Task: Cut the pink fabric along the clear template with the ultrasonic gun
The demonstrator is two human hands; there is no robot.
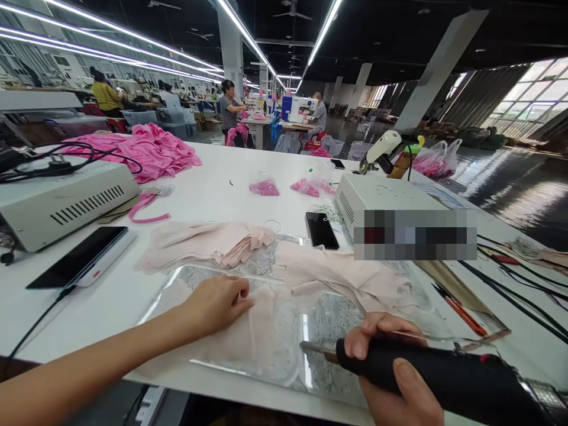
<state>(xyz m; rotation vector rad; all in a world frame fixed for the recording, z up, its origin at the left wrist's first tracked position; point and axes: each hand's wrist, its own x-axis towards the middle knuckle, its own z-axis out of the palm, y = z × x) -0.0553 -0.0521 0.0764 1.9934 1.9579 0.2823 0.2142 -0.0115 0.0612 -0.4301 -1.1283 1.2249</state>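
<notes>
My left hand [217, 303] rests on a thin, sheer pale-pink fabric piece [261, 325], its fingers curled and the thumb close to the forefinger. Whatever is between those fingertips is hidden. The cloth lies on a clear, glossy mat [284, 374] near the table's front edge. My right hand [394, 361] is wrapped round a black corded hand tool [444, 376]. Its flat metal tip [317, 350] points left, just right of the fabric. Behind my hands lie two stacks of pale-pink cut pieces, a left stack [217, 241] and a right stack [341, 275].
Grey-white control boxes stand left [66, 198] and right [390, 198]. Phones lie at left [80, 254] and centre [322, 229]. An orange tool [465, 313] and black cables [519, 296] are at right. Bright pink fabric [146, 151] is heaped behind. People work farther back.
</notes>
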